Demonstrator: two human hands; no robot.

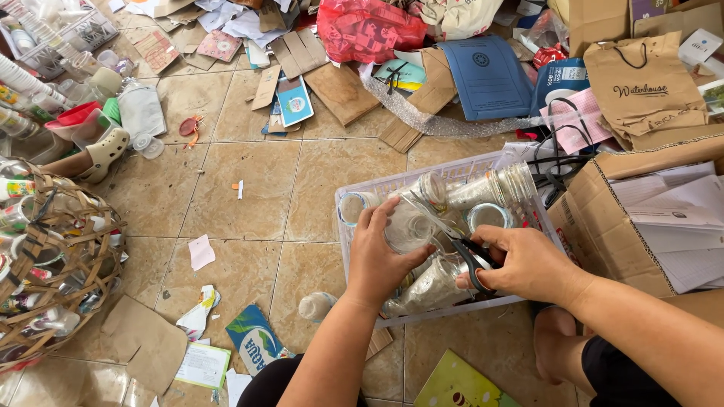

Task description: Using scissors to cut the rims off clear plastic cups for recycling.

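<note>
**Clear cup held over the crate, scissors at its side**

Your left hand (381,260) has its fingers curled round a clear plastic cup (408,226), gripping it from the near side, mouth turned roughly toward the camera. Your right hand (524,264) is closed through the black handles of a pair of scissors (471,260); the blades point left toward the cup, and a thin clear strip arcs from the cup's rim down to them. Whether the blades touch the cup cannot be told.

Both hands sit above a white slatted plastic crate (452,169) on the tiled floor (249,196). The crate holds more clear cups and bottles lying on their sides.

Right of the crate: an open cardboard box (603,226) with papers in it. Far left: a woven basket (75,279) packed with plastic containers. Behind the crate: a blue folder (486,75), a red plastic bag (366,29), a brown paper bag (645,87), scattered cardboard and paper scraps. A beige clog (102,154) lies upper left.
</note>
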